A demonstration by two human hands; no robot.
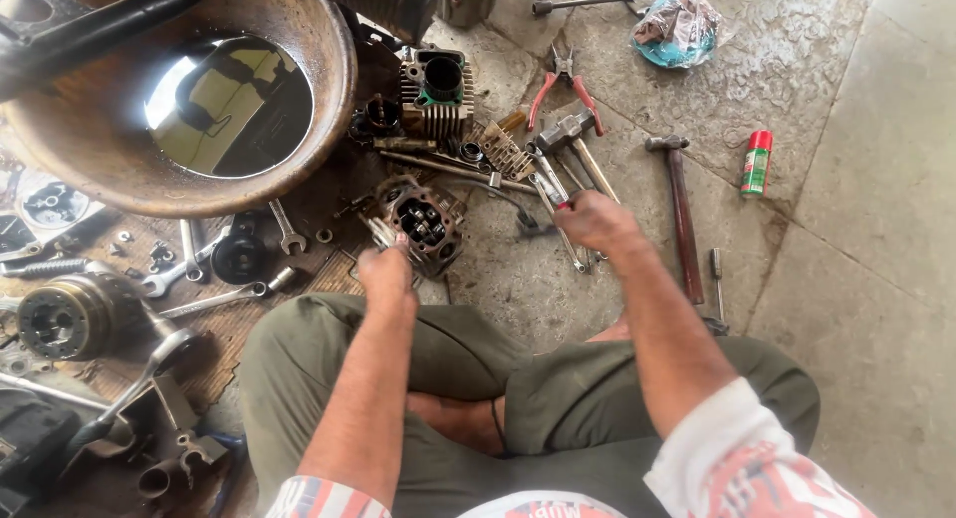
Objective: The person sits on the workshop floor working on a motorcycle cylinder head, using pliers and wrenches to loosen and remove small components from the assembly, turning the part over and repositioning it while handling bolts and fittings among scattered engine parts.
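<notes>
Head view: a big rusty metal bowl (pixel 199 110) fills the upper left. At frame centre, the left hand (pixel 386 274) grips the cylinder head (pixel 423 222); the right hand (pixel 593 222) closes on a red-handled tool (pixel 555 194). Crumpled bag (pixel 679 25) top right; red-and-green spray can (pixel 757 163) right, bare stone floor (pixel 876 229) beyond.

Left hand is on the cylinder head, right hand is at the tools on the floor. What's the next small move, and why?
Probably bring the right hand with its red-tipped tool across to the cylinder head. The left hand already rests at its near edge, and the head's open face with its parts is turned up.
</notes>
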